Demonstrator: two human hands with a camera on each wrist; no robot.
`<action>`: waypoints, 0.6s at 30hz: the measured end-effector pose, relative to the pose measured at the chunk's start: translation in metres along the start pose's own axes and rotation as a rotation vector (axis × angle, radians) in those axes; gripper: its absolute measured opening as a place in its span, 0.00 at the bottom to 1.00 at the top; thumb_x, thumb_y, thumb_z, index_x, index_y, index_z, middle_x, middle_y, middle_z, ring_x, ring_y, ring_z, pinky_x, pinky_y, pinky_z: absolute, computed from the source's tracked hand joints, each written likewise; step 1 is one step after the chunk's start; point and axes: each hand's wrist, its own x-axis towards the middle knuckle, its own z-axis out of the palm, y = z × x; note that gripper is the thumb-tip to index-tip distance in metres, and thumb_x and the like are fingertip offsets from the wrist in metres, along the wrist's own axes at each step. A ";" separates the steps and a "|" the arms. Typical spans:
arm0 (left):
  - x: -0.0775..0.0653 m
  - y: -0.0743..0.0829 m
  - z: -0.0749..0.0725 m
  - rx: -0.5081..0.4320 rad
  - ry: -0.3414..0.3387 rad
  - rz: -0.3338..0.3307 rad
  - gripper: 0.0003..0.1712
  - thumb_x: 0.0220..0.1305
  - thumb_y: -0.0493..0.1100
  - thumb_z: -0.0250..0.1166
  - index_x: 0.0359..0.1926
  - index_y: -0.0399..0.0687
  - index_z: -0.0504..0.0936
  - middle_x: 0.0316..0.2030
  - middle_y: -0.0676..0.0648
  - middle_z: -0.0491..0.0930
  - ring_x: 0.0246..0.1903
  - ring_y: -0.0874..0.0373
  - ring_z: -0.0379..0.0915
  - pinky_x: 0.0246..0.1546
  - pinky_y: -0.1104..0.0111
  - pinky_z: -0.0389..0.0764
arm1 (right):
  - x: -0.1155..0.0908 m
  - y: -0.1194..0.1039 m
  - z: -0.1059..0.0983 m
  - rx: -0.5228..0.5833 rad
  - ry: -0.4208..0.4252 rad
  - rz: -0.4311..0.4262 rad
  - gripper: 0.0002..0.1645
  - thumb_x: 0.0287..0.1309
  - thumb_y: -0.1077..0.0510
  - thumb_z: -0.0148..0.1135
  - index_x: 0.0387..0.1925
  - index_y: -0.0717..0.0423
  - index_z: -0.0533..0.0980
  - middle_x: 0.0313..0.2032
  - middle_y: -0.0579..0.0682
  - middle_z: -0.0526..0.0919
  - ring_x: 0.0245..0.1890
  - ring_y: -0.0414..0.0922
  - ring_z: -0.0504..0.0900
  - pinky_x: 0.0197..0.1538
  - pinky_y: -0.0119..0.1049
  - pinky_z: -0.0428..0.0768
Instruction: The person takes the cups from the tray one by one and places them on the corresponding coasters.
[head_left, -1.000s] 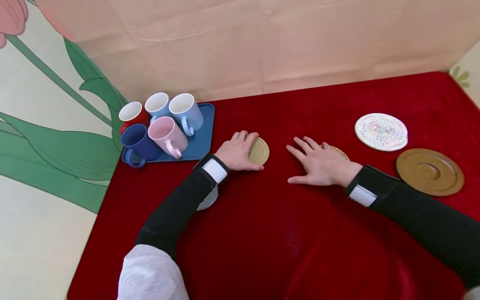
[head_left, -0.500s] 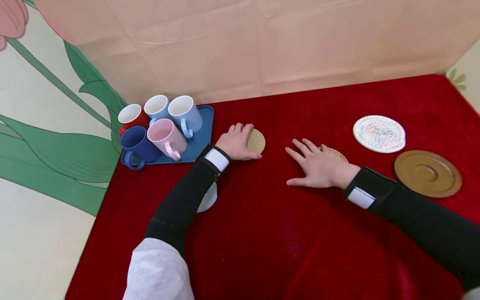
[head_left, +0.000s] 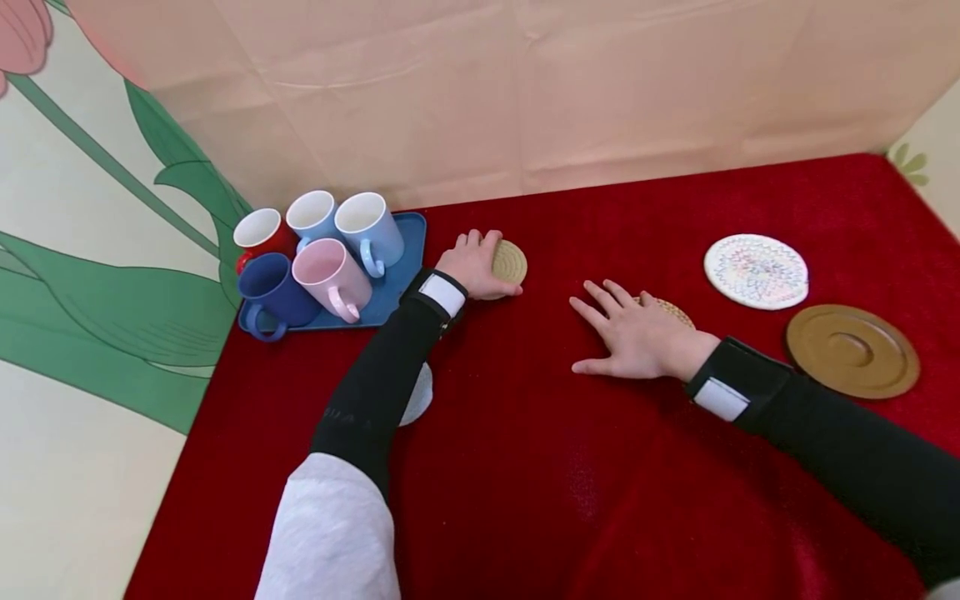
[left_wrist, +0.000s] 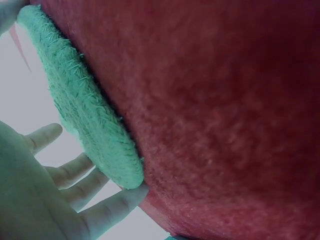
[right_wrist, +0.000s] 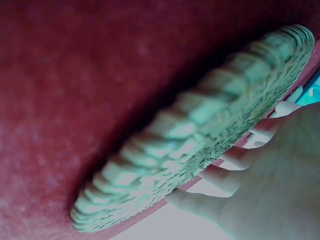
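Head: the left hand (head_left: 474, 268) grasps a tan coiled coaster (head_left: 511, 262) by its rim on red cloth (head_left: 525, 467); the right hand (head_left: 640, 335), fingers spread, partly hides a wicker coaster (head_left: 669, 309). Five mugs (head_left: 347, 285) stand on a blue tray (head_left: 408, 258). Left wrist: the thumb is cut off. Right wrist: fingertip contact is uncertain.

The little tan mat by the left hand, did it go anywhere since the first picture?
Yes! The little tan mat slid farther back on the table, toward the wall, and the left hand went with it. Nothing new was grabbed or let go. The right hand, the mugs and the white mat stayed put.
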 end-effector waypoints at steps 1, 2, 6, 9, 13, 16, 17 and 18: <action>0.000 0.000 -0.001 -0.007 0.001 -0.006 0.56 0.55 0.72 0.66 0.76 0.52 0.56 0.65 0.41 0.65 0.61 0.48 0.63 0.53 0.55 0.78 | 0.000 0.000 0.000 -0.002 0.001 -0.001 0.60 0.62 0.24 0.55 0.79 0.57 0.52 0.77 0.68 0.50 0.75 0.70 0.50 0.66 0.75 0.57; 0.001 0.000 -0.002 -0.010 0.002 -0.011 0.55 0.55 0.71 0.66 0.75 0.52 0.56 0.65 0.41 0.65 0.61 0.48 0.62 0.53 0.55 0.77 | 0.000 0.000 0.000 -0.004 0.003 -0.001 0.59 0.62 0.25 0.56 0.79 0.58 0.52 0.77 0.68 0.50 0.74 0.70 0.50 0.66 0.75 0.57; 0.005 0.002 -0.007 -0.017 0.011 -0.032 0.54 0.57 0.71 0.65 0.75 0.51 0.56 0.65 0.41 0.65 0.62 0.48 0.62 0.54 0.55 0.77 | 0.000 0.000 0.000 -0.008 0.004 0.001 0.60 0.62 0.25 0.56 0.79 0.58 0.52 0.77 0.68 0.50 0.75 0.70 0.50 0.66 0.75 0.57; 0.011 0.002 -0.009 -0.010 0.007 -0.060 0.54 0.57 0.71 0.65 0.76 0.51 0.56 0.66 0.40 0.65 0.62 0.48 0.63 0.54 0.54 0.77 | 0.000 0.000 -0.002 -0.003 -0.004 0.002 0.60 0.62 0.25 0.56 0.80 0.58 0.52 0.77 0.68 0.49 0.75 0.70 0.50 0.66 0.75 0.57; 0.019 0.003 -0.008 -0.001 0.004 -0.103 0.55 0.57 0.72 0.64 0.75 0.52 0.55 0.65 0.40 0.65 0.63 0.48 0.63 0.55 0.55 0.78 | -0.001 0.000 -0.002 0.009 -0.011 0.001 0.60 0.62 0.25 0.56 0.80 0.57 0.52 0.77 0.68 0.49 0.75 0.70 0.49 0.66 0.75 0.56; 0.022 0.004 -0.008 -0.009 0.009 -0.122 0.54 0.56 0.73 0.65 0.74 0.52 0.56 0.65 0.40 0.65 0.63 0.48 0.62 0.54 0.55 0.77 | -0.001 0.000 -0.002 0.014 -0.009 -0.001 0.60 0.62 0.25 0.56 0.80 0.57 0.52 0.77 0.68 0.49 0.74 0.71 0.49 0.66 0.75 0.56; 0.022 0.004 -0.008 -0.011 0.009 -0.126 0.54 0.56 0.73 0.65 0.74 0.52 0.57 0.64 0.40 0.65 0.63 0.48 0.62 0.54 0.55 0.77 | -0.001 0.000 -0.001 0.015 -0.008 -0.001 0.60 0.62 0.25 0.56 0.80 0.57 0.52 0.77 0.68 0.49 0.74 0.71 0.49 0.66 0.75 0.56; 0.023 0.004 -0.008 -0.011 0.011 -0.130 0.54 0.56 0.73 0.65 0.74 0.52 0.57 0.64 0.40 0.65 0.63 0.48 0.62 0.54 0.55 0.77 | 0.000 0.000 -0.001 0.016 -0.008 -0.002 0.60 0.62 0.25 0.56 0.80 0.57 0.52 0.77 0.68 0.49 0.74 0.71 0.49 0.66 0.75 0.56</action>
